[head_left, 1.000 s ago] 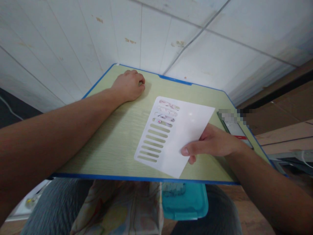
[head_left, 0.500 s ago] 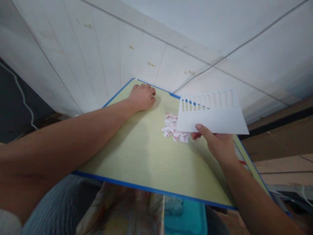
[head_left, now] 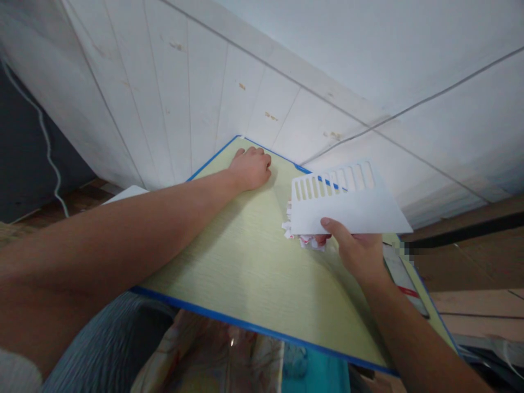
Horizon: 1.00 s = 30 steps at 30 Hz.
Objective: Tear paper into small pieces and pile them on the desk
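Observation:
My right hand [head_left: 358,254] grips a thin white sheet [head_left: 347,213] by its near edge, thumb on top and fingers underneath. A row of long rounded slots runs along the sheet's far side. Partly covered by it, a heap of small torn paper pieces [head_left: 313,242], white with pinkish-red marks, lies on the pale yellow tabletop [head_left: 229,256]. Toward the table's far corner rests my left hand [head_left: 252,168], its fingers curled under. Its palm side is hidden, so whether anything is in it does not show. It is apart from the paper pieces.
Blue edging [head_left: 204,312] borders the table, which stands by a white panelled wall [head_left: 164,103] with a cable [head_left: 434,101]. A flat object with a red stripe [head_left: 405,281] lies beyond my right wrist. Under the near edge is a turquoise container [head_left: 323,371].
The slotted sheet has moved a little left and tilted, covering more of the paper heap. My left hand stays by the far corner. The camera view has shifted.

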Motion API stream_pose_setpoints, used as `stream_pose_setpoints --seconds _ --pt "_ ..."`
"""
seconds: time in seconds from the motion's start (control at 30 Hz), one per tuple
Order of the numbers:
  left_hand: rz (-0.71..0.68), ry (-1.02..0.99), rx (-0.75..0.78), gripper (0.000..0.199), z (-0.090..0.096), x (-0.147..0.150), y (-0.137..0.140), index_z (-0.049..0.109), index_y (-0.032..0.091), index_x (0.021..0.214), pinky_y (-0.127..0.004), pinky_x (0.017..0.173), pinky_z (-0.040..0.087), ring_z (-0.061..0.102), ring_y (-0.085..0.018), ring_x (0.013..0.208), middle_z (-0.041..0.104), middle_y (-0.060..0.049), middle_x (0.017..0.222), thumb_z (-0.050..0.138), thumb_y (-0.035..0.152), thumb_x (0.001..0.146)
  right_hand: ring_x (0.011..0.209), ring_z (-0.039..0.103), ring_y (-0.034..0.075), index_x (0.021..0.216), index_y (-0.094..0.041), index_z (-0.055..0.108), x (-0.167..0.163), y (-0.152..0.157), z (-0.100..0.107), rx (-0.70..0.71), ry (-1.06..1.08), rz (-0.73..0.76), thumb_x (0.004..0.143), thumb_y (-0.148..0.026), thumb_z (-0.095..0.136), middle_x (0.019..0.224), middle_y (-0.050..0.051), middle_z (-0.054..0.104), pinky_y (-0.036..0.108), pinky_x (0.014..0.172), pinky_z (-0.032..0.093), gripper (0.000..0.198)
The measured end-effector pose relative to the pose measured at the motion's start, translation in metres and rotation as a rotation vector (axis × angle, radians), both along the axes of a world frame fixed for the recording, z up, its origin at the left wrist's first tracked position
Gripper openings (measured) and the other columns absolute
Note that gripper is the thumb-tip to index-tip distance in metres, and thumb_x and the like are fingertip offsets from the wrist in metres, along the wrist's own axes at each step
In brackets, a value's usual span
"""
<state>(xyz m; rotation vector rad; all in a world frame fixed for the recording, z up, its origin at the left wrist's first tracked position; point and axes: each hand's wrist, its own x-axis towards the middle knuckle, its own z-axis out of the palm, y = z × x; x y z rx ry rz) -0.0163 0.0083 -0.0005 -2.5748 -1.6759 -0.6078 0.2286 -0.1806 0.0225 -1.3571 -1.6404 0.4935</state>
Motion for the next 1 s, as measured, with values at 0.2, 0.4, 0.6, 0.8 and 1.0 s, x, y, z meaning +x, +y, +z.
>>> stream_pose_setpoints --seconds 0.2,0.4,0.6,0.8,1.0 --pt "-0.001 -0.003 -0.009 0.046 0.000 0.001 0.000 0.086 0.020 0.141 -0.057 0.123 0.052 0.067 -0.040 0.146 0.080 -0.019 0.149 0.054 0.026 0.110 0.054 0.074 0.025 0.060 -0.026 0.073 0.005 -0.002 -0.010 0.010 0.048 -0.122 0.094 -0.035 0.081 0.058 0.004 0.074 0.038 0.057 0.065 0.036" --pt "0.002 -0.016 -0.020 0.047 0.002 0.001 -0.001 0.086 0.018 0.142 -0.058 0.123 0.052 0.067 -0.041 0.147 0.078 -0.021 0.150 0.054 0.026 0.109 0.052 0.072 0.023 0.062 -0.025 0.073 -0.002 -0.002 -0.010 -0.021 0.103 -0.099 0.094 -0.037 0.084 0.059 0.005 0.075 0.035 0.055 0.064 0.036" --pt "0.009 -0.010 -0.018 0.047 0.001 0.001 0.000 0.086 0.021 0.142 -0.056 0.123 0.052 0.065 -0.040 0.147 0.078 -0.019 0.149 0.053 0.027 0.110 0.054 0.073 0.023 0.066 -0.022 0.079 -0.010 -0.009 0.000 -0.103 0.077 0.037 0.095 -0.049 0.090 0.063 0.008 0.079 0.035 0.055 0.065 0.041" --pt "-0.006 -0.035 -0.012 0.049 -0.001 0.000 0.002 0.086 0.024 0.146 -0.059 0.124 0.052 0.065 -0.042 0.145 0.079 -0.019 0.146 0.056 0.030 0.108 0.056 0.075 0.023 0.073 -0.022 0.081 -0.011 -0.007 -0.005 -0.098 0.118 0.056 0.099 -0.061 0.092 0.068 0.009 0.082 0.036 0.057 0.067 0.048" --pt "0.011 -0.035 -0.027 0.047 -0.001 0.000 0.003 0.087 0.022 0.143 -0.056 0.124 0.051 0.066 -0.041 0.145 0.079 -0.019 0.148 0.054 0.029 0.110 0.055 0.074 0.023 0.074 -0.022 0.081 -0.012 -0.008 -0.006 -0.153 0.106 0.072 0.096 -0.061 0.095 0.067 0.008 0.081 0.037 0.059 0.068 0.047"
